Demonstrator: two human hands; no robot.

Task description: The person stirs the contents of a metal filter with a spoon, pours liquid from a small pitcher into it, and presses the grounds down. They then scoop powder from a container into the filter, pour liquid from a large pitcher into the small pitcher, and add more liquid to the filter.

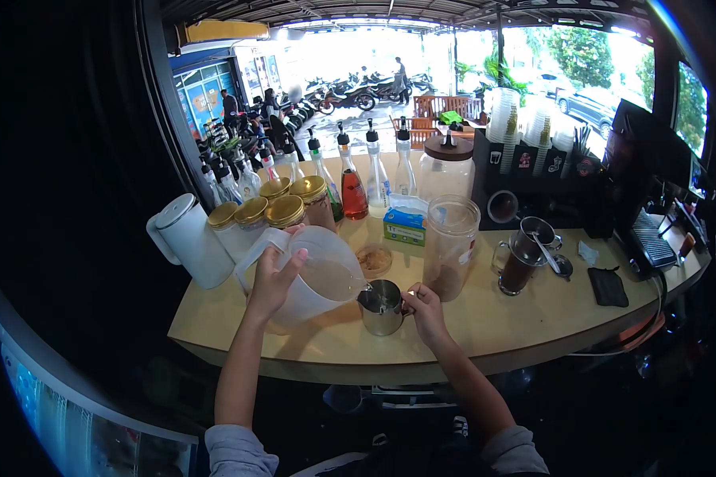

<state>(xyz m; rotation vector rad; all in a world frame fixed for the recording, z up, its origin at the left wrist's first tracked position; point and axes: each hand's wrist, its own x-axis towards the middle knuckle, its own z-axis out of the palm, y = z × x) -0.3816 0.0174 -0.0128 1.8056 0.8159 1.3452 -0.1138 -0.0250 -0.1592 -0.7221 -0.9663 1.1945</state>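
My left hand [274, 278] is closed on a translucent plastic pitcher [322, 274], tilted to the right so its spout comes over a steel milk jug [383, 316]. A thin stream of clear liquid shows at the spout, above the jug's mouth. My right hand [426, 312] grips the jug's handle, and the jug stands upright on the counter. Just behind the jug is a small round dish [374, 259] with brown contents. To the right of it stands a tall clear canister [451, 250] with brown powder at the bottom.
Gold-lidded jars [285, 211] and a white jug [191, 241] stand at the left of the counter [525, 334]. Pump bottles [353, 179] line the back, near a tissue box [404, 227]. On the right are a glass mug [519, 262], a black cloth [608, 286] and an espresso machine [652, 222].
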